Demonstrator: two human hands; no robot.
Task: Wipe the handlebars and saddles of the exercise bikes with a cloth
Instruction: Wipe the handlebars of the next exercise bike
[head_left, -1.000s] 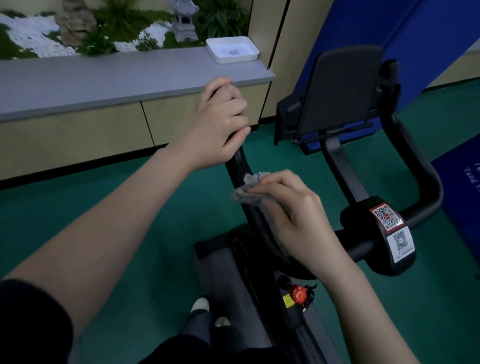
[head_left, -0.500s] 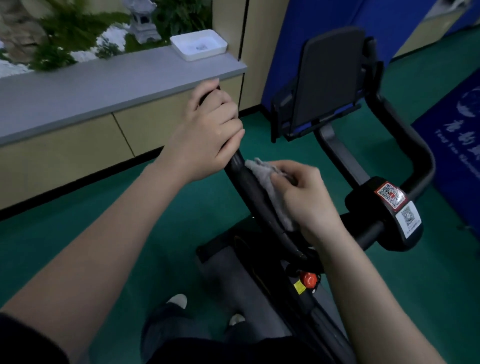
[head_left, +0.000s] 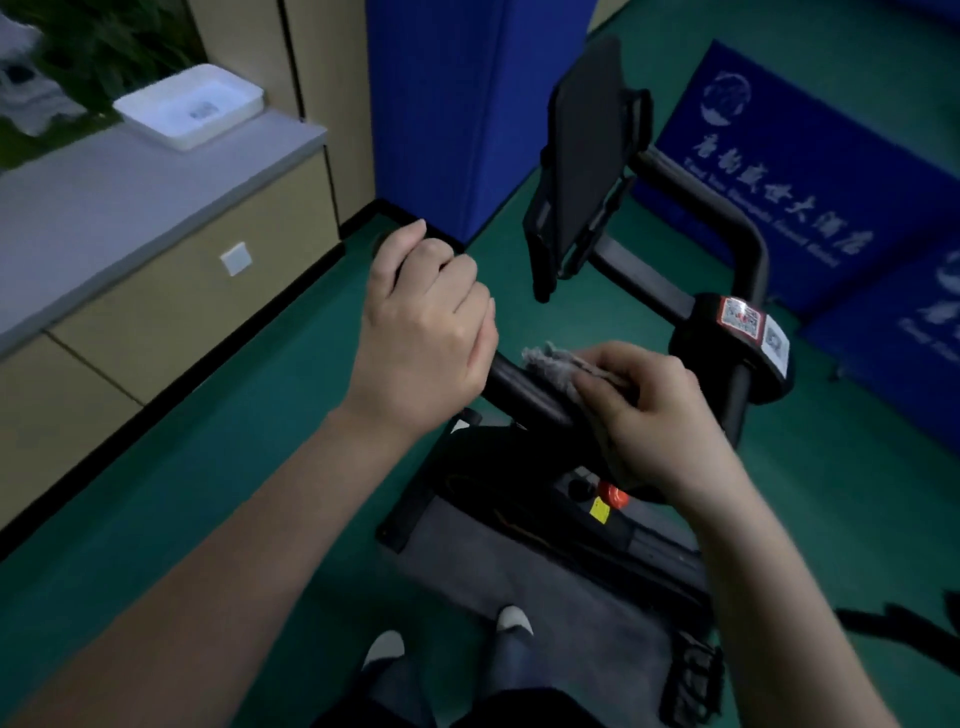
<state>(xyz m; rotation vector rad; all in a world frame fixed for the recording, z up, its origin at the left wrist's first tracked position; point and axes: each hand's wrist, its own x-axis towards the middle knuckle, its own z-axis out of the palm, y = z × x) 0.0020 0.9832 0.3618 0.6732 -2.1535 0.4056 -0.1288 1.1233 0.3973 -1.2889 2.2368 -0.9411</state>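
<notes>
The left hand (head_left: 423, 338) is clenched around the left arm of the black handlebar (head_left: 524, 392), near its free end, knuckles up and the thumb lying along the top of the bar. Just to its right, the right hand (head_left: 649, 415) grasps a grey cloth (head_left: 558, 364) and presses it onto the same bar; the fingers pinch the fabric against the top of the tube, and a crumpled edge of cloth sticks out toward the left hand. A short bare stretch of bar separates the two hands, so the cloth lies between them, touching the right hand and near but apart from the left.

The handlebar runs on to the right into a round black hub (head_left: 737, 358) bearing two QR-code stickers, then loops up and back toward the dark console screen (head_left: 587, 161), which stands tilted above the hub. Below the right wrist a red knob (head_left: 613, 496) and a yellow label show on the bike frame. The bike rests on a grey mat (head_left: 519, 571) on the green floor (head_left: 208, 441), and the tips of two light shoes show at the near edge of the mat.

At the far left corner of the view a grey desk (head_left: 104, 197) carries a white tray (head_left: 189, 106) close to its right edge. Blue panels with white lettering (head_left: 779, 171) stand beyond the bike. No saddle can be made out.
</notes>
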